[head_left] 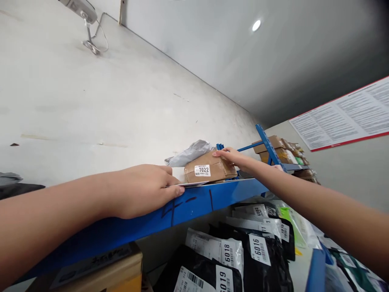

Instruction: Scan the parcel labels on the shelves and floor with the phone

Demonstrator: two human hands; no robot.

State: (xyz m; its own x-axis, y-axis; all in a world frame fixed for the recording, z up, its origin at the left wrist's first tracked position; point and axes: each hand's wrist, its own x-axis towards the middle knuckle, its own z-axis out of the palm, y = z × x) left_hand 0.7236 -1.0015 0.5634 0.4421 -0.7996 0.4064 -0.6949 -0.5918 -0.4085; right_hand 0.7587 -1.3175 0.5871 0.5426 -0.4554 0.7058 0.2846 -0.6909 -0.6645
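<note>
On the top of a blue shelf [237,190] lies a small brown cardboard box [223,168] with a white label reading 7022. My right hand [229,156] grips the box's right end, a finger reaching over its top; its other fingers are partly hidden. A thin, flat white item [193,184] lies along the shelf edge in front of the box. My left hand [152,186] holds its left end, thumb along the blue rim. Behind the box rests a crumpled grey plastic mailer [193,153].
Below are black mailers [258,247] with number labels and a larger carton [121,271]. More cardboard boxes [275,144] stand on a farther rack beyond a blue post [267,140]. A camera [80,9] and a printed board [349,115] hang on the walls.
</note>
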